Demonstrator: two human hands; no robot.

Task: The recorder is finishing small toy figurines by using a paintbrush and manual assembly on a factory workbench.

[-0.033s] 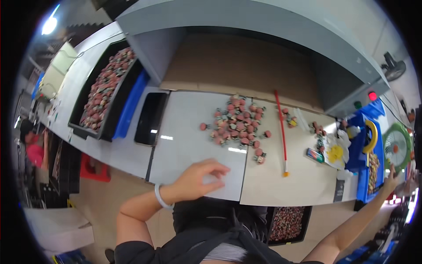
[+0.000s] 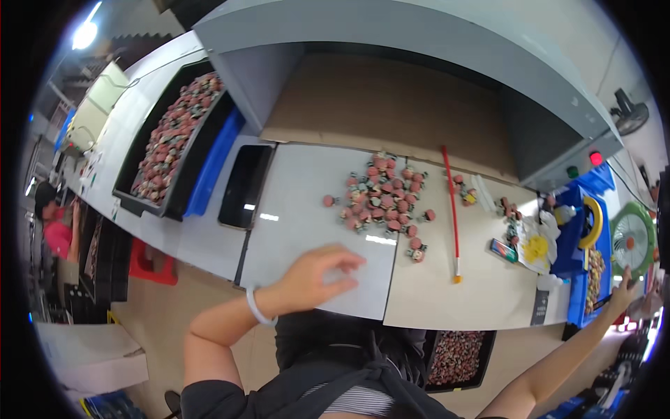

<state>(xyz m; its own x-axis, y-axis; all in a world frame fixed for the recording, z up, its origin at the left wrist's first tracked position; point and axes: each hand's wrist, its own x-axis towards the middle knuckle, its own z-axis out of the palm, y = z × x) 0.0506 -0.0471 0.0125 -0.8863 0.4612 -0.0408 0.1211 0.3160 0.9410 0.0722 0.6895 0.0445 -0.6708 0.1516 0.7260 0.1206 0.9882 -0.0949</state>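
My left hand (image 2: 314, 279), with a pale band on its wrist, hovers over the near edge of the white board (image 2: 296, 227). Its fingers are bent and apart, holding nothing. Beyond it lies a loose pile of small figurines (image 2: 384, 199) with reddish-pink tops. My right hand (image 2: 619, 297) reaches far out to the right, its fingertips close to the lower part of a green fan (image 2: 630, 237). A finger stretches upward there; whether it touches the fan is too small to tell.
A black tray (image 2: 167, 199) of figurines stands left, near a dark phone-like slab (image 2: 244, 188). Right of the pile lie a red-handled brush (image 2: 453, 216) and a blue bin (image 2: 569, 262). A grey booth (image 2: 419, 31) spans the back. Another tray (image 2: 481, 377) sits below the table edge.
The view has shifted slightly, so the table sits a little further right. My left hand stays about where it was; my right hand remains by the fan. The pile looks the same.
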